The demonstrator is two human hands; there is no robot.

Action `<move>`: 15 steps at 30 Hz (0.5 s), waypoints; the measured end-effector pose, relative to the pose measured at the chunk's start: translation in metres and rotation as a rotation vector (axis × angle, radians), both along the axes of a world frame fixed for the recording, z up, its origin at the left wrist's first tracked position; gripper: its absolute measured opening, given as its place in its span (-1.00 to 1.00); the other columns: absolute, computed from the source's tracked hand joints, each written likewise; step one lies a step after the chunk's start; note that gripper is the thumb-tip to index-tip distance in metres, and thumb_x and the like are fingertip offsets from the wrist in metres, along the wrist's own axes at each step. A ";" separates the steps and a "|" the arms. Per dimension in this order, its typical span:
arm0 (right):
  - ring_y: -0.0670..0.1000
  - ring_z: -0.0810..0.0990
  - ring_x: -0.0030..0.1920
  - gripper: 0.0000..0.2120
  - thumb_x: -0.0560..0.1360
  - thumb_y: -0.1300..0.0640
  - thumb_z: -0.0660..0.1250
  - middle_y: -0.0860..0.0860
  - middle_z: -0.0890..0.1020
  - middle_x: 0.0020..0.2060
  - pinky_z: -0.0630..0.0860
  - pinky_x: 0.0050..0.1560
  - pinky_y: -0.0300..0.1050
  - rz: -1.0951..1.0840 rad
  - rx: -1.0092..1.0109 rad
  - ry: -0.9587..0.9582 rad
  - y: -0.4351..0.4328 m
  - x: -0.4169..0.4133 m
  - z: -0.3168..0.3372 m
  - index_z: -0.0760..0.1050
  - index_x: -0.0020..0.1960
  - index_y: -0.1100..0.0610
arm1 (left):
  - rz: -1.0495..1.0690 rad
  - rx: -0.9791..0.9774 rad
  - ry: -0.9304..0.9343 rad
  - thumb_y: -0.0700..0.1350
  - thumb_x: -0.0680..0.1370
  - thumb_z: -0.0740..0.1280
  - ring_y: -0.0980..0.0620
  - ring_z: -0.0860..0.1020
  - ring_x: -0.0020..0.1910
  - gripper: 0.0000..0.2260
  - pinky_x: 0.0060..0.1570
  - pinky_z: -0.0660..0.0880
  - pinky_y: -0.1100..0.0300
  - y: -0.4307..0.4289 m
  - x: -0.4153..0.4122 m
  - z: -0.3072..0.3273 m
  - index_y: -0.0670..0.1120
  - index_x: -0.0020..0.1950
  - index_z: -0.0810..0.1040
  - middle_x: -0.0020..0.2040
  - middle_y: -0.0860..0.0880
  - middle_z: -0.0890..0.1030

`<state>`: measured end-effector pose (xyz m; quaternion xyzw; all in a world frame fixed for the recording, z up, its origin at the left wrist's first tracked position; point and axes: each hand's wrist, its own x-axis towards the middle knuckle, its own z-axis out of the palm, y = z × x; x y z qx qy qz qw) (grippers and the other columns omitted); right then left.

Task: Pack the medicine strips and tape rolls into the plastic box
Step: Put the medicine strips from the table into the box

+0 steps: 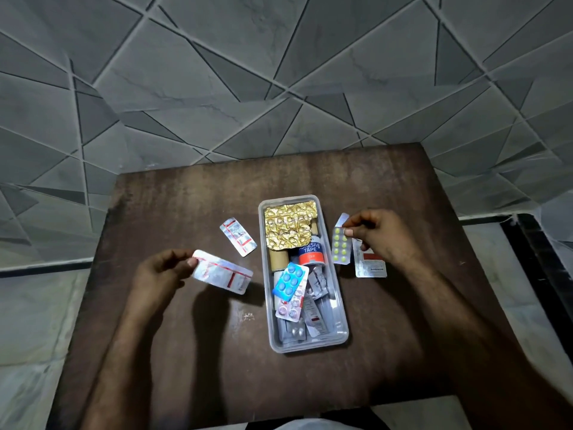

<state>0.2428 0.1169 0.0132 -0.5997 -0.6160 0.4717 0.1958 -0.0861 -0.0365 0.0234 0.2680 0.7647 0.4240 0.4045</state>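
Observation:
A clear plastic box point(341, 308) stands mid-table, holding a gold foil strip point(288, 226), an adhesive tape roll point(311, 251), a blue-pill strip point(290, 280) and several silver strips. My left hand point(158, 276) grips a silver strip with red lines point(224, 273) above the table, left of the box. My right hand point(376, 232) pinches a strip of green pills point(340, 246) just right of the box's rim. Another silver strip with red lines point(238, 236) lies on the table left of the box. A red and white strip point(370, 265) lies under my right hand.
The brown wooden table point(186, 352) is small and square, with its edges close on every side. Grey patterned floor tiles point(248, 88) lie beyond the far edge. A dark threshold strip point(527, 240) runs at the right.

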 end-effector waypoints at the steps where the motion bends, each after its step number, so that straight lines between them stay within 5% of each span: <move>1: -0.19 0.54 -0.44 -0.93 0.44 0.27 0.43 0.00 0.65 -0.28 0.48 -0.42 -0.28 0.042 -0.009 0.010 -0.005 -0.004 0.006 0.63 -0.09 0.15 | -0.065 0.004 0.006 -0.28 0.52 0.36 0.09 0.53 -0.24 -0.88 -0.23 0.39 0.21 0.005 0.009 0.006 -0.10 -0.01 0.63 -0.25 0.02 0.64; 7: -0.27 0.54 -0.40 -0.89 0.39 0.22 0.48 -0.20 0.61 -0.40 0.42 -0.31 -0.35 0.342 -0.057 -0.220 -0.037 -0.027 0.004 0.67 -0.10 0.07 | -0.385 -0.053 -0.039 -0.33 0.48 0.41 0.33 0.53 -0.42 -0.89 -0.37 0.39 0.49 0.025 0.079 -0.004 -0.14 -0.12 0.66 -0.36 0.12 0.67; 10: -0.13 0.61 -0.14 -0.89 0.39 0.17 0.48 -0.13 0.69 -0.20 0.46 -0.09 -0.23 0.424 -0.088 -0.342 -0.049 -0.032 -0.005 0.67 -0.09 0.02 | -0.507 -0.144 -0.009 -0.24 0.45 0.46 0.24 0.59 -0.31 -0.92 -0.21 0.47 0.33 0.024 0.104 -0.025 -0.07 -0.14 0.70 -0.22 0.04 0.72; 15: -0.05 0.62 -0.06 -0.90 0.38 0.12 0.43 -0.07 0.70 -0.11 0.54 -0.01 -0.13 0.453 -0.056 -0.477 -0.061 -0.034 -0.023 0.65 -0.12 -0.03 | -0.587 -0.199 0.292 -0.11 0.50 0.42 0.07 0.65 -0.02 -0.87 -0.08 0.48 0.28 0.024 0.130 -0.036 -0.01 0.03 0.69 0.01 0.03 0.72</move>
